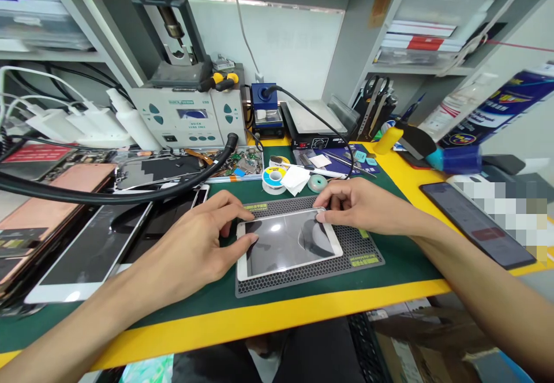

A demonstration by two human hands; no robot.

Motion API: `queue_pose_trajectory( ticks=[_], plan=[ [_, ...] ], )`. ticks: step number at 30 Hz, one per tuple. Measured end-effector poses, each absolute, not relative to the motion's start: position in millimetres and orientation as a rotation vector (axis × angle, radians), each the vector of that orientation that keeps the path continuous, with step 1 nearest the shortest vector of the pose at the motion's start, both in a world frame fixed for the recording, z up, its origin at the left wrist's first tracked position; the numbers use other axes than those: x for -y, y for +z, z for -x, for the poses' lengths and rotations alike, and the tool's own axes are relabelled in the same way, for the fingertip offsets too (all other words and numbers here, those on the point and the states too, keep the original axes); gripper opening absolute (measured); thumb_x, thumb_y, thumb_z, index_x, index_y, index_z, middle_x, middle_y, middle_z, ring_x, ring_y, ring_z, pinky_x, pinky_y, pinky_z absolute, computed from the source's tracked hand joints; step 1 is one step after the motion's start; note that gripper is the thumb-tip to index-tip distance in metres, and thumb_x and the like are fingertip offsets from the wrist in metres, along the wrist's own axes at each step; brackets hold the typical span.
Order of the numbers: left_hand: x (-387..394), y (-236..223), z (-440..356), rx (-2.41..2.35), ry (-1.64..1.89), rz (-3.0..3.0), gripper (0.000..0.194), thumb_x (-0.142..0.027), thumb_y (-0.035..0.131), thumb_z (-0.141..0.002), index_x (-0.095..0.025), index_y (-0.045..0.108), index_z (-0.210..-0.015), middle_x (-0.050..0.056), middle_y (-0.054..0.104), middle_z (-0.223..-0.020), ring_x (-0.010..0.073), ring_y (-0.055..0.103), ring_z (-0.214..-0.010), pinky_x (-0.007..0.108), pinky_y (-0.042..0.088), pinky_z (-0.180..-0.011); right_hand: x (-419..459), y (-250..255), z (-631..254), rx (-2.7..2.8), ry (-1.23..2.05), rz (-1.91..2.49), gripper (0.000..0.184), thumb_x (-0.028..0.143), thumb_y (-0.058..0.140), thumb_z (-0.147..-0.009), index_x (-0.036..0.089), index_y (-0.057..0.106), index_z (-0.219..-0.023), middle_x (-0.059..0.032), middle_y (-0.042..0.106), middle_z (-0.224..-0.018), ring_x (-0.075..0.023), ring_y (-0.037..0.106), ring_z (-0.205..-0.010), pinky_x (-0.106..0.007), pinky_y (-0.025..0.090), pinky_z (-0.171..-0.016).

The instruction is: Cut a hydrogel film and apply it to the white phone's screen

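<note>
A white-framed tablet (288,244) lies screen up on a dark perforated mat (359,250) on the green work surface. My left hand (208,230) rests on the tablet's left end, fingers curled over its near and far corners. My right hand (359,204) presses its fingertips on the tablet's far right corner. Both hands grip the tablet's edges.
More tablets (90,250) and a copper-backed panel (56,198) are stacked at left under a thick black hose (130,192). A rework station (186,117), solder reel (274,176), tray of parts (234,164) and heating plate (314,123) stand behind. A dark phone (476,224) lies at right.
</note>
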State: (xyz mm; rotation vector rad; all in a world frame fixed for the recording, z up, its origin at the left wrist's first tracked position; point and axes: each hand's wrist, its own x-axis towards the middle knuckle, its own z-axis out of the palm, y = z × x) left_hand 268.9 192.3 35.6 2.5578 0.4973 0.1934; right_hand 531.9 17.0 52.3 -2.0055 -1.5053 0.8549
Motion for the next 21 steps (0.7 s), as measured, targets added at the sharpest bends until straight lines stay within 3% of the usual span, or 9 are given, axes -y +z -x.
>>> queue_pose_trajectory(
  ticks=[21],
  plan=[
    [-192.6,36.2,-268.4,-0.517,0.153,-2.55,0.041,-0.06,0.058,-0.095,-0.026,0.07,-0.114,0.003,0.058,-0.1,0.0138,0.054,-0.062,0.03,0.044,-0.052,-16.8,51.9,-532.3,1.526,0.849,2.03,0.027,0.048,0.072,-0.09,0.022,0.078,-0.096,0.0011,0.064,-0.07,-0.0113,0.046,-0.055,-0.027,0.033,-0.048]
  ],
)
